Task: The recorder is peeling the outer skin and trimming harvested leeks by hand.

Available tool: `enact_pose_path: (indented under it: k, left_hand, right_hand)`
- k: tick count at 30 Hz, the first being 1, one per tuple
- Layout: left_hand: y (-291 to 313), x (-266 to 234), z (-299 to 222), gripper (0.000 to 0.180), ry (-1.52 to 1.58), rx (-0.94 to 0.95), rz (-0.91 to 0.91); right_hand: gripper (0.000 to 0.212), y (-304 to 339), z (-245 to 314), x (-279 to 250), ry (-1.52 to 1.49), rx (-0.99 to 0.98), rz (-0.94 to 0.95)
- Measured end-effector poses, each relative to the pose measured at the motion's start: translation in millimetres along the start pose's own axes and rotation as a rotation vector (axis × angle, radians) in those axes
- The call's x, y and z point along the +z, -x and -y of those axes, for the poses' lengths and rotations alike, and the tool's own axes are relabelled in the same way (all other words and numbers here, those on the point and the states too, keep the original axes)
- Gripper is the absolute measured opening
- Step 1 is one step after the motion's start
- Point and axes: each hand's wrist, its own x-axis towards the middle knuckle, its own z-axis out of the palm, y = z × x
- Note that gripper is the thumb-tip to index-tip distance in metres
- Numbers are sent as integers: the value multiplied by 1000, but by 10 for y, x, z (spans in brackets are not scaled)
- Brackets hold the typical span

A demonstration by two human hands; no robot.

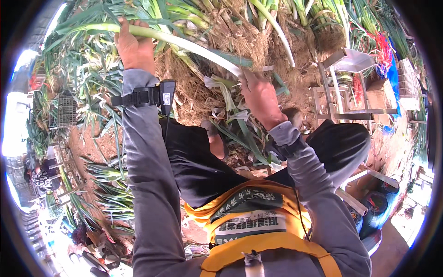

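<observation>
A long green onion (194,47) stretches across the front of me, its green leafy end at the upper left and its white stalk running down to the right. My left hand (134,50) is closed round the pale green part, where the leaves begin. At the other end, my right hand (259,97) grips the tip of the white stalk; the fingers hide the root end. Just beyond the stalk lie bundled green onions with tangled brown roots (244,44). Peeled outer leaves (228,99) litter the ground below the stalk, between my hands and legs.
More green onions (110,189) lie in a heap at the left, near a wire crate (63,111). To the right stands a metal frame with a shallow tray (353,61). Behind it are a cardboard box (382,94) and blue sheeting (394,83). My bent legs (198,157) flank the leaf litter.
</observation>
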Motion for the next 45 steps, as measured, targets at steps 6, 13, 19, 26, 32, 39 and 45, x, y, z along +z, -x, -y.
enact_pose_path:
  k: [6,13,19,26,32,39,45]
  left_hand:
    - [68,0,-62,29,-11,10,-79]
    - [110,34,-138,31,-45,88,-60]
    - [72,-76,-154,18,-32,75,-71]
    - [157,-19,-154,28,162,-57,76]
    - [118,-12,-125,34,198,-67,76]
    - [164,0,-111,33,195,-1,136]
    - [186,-10,-76,36,211,-37,130]
  right_hand:
    - [23,-8,-102,85,-5,-231,30]
    - [19,-97,90,-71,-107,-103,209]
    - [22,-68,63,-98,-150,-161,137]
    - [19,-134,46,-361,-707,212,647]
    - [38,-7,120,-483,-953,192,621]
    - [28,21,220,-480,-488,-132,369]
    - [31,49,208,-534,-393,-166,336]
